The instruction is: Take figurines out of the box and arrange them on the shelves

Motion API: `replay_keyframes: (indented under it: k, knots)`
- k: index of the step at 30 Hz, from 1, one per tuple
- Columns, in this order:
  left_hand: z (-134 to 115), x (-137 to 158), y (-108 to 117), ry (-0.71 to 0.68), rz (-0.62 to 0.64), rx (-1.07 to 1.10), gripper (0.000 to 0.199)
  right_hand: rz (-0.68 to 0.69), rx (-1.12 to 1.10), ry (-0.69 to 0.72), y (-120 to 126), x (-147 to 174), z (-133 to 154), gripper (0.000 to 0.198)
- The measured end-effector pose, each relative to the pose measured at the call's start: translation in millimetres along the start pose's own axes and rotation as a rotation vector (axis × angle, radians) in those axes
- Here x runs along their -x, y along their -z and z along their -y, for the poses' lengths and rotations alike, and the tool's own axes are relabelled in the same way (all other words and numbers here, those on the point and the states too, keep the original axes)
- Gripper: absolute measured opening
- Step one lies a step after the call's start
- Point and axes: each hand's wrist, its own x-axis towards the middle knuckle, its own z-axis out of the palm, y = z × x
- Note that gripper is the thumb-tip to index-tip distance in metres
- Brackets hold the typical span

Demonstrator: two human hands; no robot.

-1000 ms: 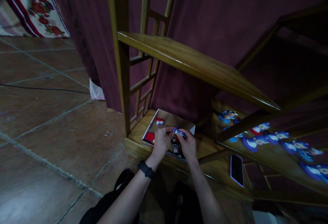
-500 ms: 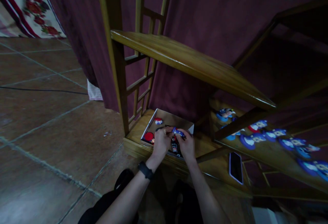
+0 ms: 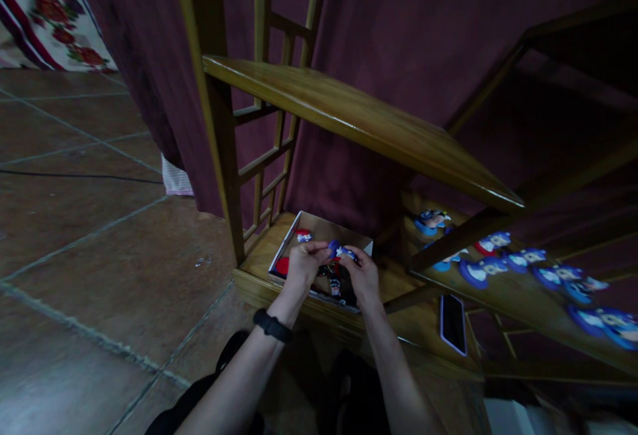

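Above an open cardboard box (image 3: 343, 228), both my hands pinch one small blue-and-white figurine (image 3: 341, 250). My left hand (image 3: 305, 263) grips its round blue base end, and my right hand (image 3: 362, 274) has the other end between thumb and fingers. Inside the box lie a red-and-white figurine (image 3: 303, 236), a round red piece (image 3: 282, 265) partly behind my left hand, and a dark figurine (image 3: 335, 285) between my wrists. My left wrist wears a black band.
The box stands on a low wooden shelf (image 3: 255, 249) under a higher wooden shelf board (image 3: 349, 106). At right, several figurines on round bases, such as a blue one (image 3: 481, 270), stand on another shelf. A phone (image 3: 452, 324) lies below them.
My hands have drawn slightly apart, and the figurine between them now shows its round blue base at the left. My left hand has shifted a little left. The view has moved slightly.
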Motion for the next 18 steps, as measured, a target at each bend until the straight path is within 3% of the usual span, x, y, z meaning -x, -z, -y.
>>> replay_keyframes:
  k: [8,15,18]
  knots:
    - [0.9,-1.6,1.0,-0.033,0.009,-0.051,0.032,-0.023,0.160,0.107,-1.1,3.0,5.9,0.029]
    - [1.3,0.5,1.7,-0.123,0.030,-0.246,0.026,0.003,0.129,0.077,-0.8,3.1,5.8,0.032]
    - [3.5,-1.0,2.6,-0.135,0.023,-0.292,0.026,-0.016,0.216,0.157,0.0,4.4,8.4,0.028]
